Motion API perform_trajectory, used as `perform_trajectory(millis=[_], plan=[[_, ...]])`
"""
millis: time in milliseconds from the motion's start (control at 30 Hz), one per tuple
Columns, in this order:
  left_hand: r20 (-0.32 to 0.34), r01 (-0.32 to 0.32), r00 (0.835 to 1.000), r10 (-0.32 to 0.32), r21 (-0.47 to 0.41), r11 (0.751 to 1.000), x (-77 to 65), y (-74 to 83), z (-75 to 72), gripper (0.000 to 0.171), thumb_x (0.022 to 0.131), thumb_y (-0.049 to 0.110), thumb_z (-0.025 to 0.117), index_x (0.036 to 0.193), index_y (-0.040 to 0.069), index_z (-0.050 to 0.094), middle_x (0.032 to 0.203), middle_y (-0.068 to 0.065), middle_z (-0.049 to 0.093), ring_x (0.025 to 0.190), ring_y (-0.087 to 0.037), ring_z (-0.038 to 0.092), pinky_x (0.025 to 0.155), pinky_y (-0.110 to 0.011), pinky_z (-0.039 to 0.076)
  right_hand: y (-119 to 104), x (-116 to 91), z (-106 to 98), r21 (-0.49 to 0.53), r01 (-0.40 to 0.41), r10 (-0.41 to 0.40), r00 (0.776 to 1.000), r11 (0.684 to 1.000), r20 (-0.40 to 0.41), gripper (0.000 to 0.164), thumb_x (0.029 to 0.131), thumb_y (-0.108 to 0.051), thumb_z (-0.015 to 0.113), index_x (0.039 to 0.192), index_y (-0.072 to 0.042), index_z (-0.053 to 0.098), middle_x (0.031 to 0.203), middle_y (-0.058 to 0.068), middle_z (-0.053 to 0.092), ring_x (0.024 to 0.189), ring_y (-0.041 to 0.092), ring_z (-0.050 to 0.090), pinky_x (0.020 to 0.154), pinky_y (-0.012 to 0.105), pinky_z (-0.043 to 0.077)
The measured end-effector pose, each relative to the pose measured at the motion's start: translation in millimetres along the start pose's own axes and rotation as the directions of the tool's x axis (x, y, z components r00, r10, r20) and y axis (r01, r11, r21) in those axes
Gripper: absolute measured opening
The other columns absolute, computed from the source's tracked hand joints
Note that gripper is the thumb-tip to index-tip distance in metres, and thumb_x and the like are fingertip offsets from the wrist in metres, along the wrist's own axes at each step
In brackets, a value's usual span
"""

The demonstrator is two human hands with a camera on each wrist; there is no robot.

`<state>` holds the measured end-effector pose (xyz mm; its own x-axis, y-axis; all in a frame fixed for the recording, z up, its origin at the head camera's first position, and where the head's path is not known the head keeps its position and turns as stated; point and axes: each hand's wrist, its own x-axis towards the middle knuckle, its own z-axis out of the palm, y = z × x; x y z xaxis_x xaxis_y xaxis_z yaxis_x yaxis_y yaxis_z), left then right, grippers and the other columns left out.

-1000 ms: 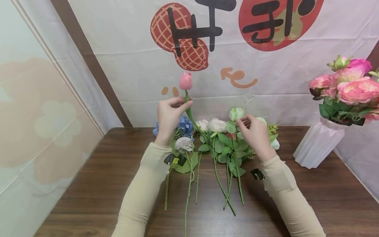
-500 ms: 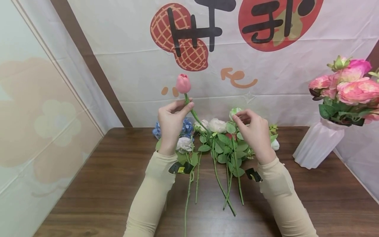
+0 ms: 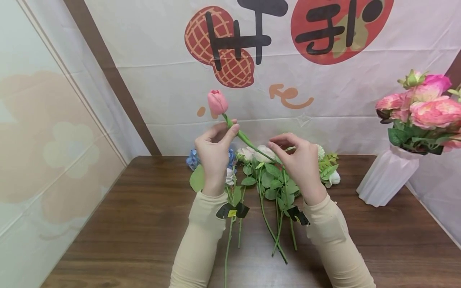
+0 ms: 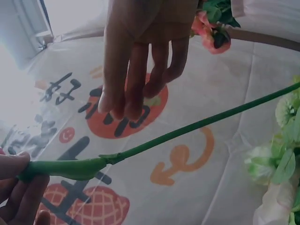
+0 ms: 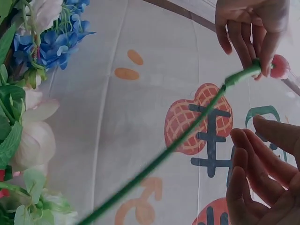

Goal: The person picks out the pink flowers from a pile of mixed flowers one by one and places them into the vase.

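Observation:
Pinched between the thumb and fingers of my left hand (image 3: 213, 154) is a pink tulip (image 3: 217, 102), held just below its bloom. Its green stem (image 4: 183, 131) slants down to the right, above the other flowers. My right hand (image 3: 300, 164) hovers beside the lower stem. In the right wrist view, the right hand's fingers (image 5: 251, 154) are loosely bent, apart from the stem and holding nothing. Beneath both hands lie several flowers, among them a blue hydrangea (image 3: 193, 159) and a pale pink rose (image 3: 265, 153).
A white vase (image 3: 385, 176) with pink flowers (image 3: 432, 108) stands on the brown table (image 3: 144, 224) at the right. Green stems (image 3: 268, 224) of the lying flowers point toward the near side. Behind the table hangs a printed cloth (image 3: 158, 96).
The tulip has tipped, its bloom moving left and its stem swinging out to the right. My right hand has moved left from the white-green flower toward the tulip stem.

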<state>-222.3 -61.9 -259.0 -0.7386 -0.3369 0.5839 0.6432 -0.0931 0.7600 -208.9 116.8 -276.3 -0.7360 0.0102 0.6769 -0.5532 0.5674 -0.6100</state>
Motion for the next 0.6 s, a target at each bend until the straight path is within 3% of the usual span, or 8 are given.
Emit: perform_trajectory(millis=[167, 467, 600], plan=[[0.010, -0.009, 1.000, 0.010, -0.064, 0.998, -5.1, -2.7, 5.8, 0.020, 0.079, 0.008, 0.076, 0.093, -0.006, 0.073, 0.087, -0.010, 0.074, 0.075, -0.016, 0.071, 0.078, -0.036, 0.057, -2, -2, 3, 0.009, 0.031, -0.032, 0.999, 0.999, 0.005, 0.021, 0.082, -0.030, 0.074, 0.098, -0.017, 0.075, 0.086, 0.000, 0.074, 0.072, 0.012, 0.068, 0.059, 0.024, 0.056], [0.015, 0.072, 0.997, -0.071, -0.056, 0.996, -12.8, -13.4, 13.5, 0.019, 0.079, 0.007, 0.076, 0.094, -0.003, 0.073, 0.087, -0.013, 0.074, 0.074, -0.021, 0.072, 0.078, -0.034, 0.057, -5, -8, 6, -0.069, 0.122, -0.124, 0.992, 0.990, -0.021, 0.027, 0.075, -0.025, 0.080, 0.099, -0.012, 0.075, 0.088, 0.003, 0.074, 0.079, 0.017, 0.069, 0.072, 0.035, 0.056], [0.022, 0.088, 0.996, -0.086, -0.070, 0.994, -15.3, -15.8, 17.4, 0.024, 0.078, 0.011, 0.077, 0.096, -0.006, 0.072, 0.086, -0.013, 0.074, 0.073, -0.023, 0.072, 0.066, -0.027, 0.057, -5, -7, 9, -0.115, 0.157, -0.161, 0.987, 0.981, -0.028, 0.027, 0.075, -0.022, 0.080, 0.099, -0.011, 0.075, 0.090, 0.004, 0.074, 0.081, 0.019, 0.068, 0.072, 0.034, 0.054]])
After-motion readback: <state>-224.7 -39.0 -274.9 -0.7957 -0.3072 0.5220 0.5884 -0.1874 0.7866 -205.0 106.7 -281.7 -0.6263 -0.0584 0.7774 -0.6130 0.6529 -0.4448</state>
